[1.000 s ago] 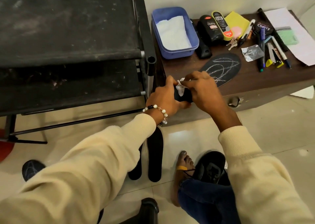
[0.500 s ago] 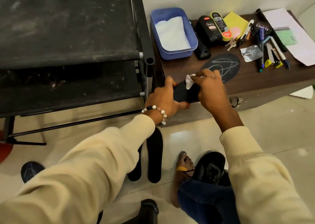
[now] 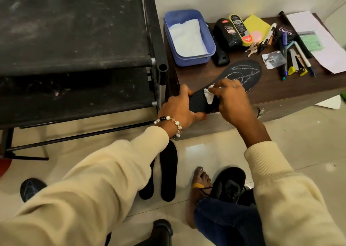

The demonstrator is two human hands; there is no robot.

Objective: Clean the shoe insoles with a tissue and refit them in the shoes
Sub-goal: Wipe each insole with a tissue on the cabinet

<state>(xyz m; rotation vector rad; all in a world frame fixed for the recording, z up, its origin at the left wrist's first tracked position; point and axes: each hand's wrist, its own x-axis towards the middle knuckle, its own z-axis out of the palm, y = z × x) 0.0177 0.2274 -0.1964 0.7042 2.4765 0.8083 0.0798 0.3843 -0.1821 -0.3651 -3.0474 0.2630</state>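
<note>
Left hand [image 3: 177, 109] gripping insole [image 3: 241, 73] heel, right hand [image 3: 231, 101] pinching tissue [image 3: 208, 96] against it, insole lying diagonally, toe pointing up-right across table [image 3: 271, 90].

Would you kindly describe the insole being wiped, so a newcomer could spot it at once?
Find the brown cabinet right of the black rack. At its front edge, the left hand grips a black insole while the right hand wipes with tissue. Only it bears white scribbles.

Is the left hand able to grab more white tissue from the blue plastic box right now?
Probably not yet: the left hand grips the black insole. The blue plastic box sits open and unblocked.
</note>
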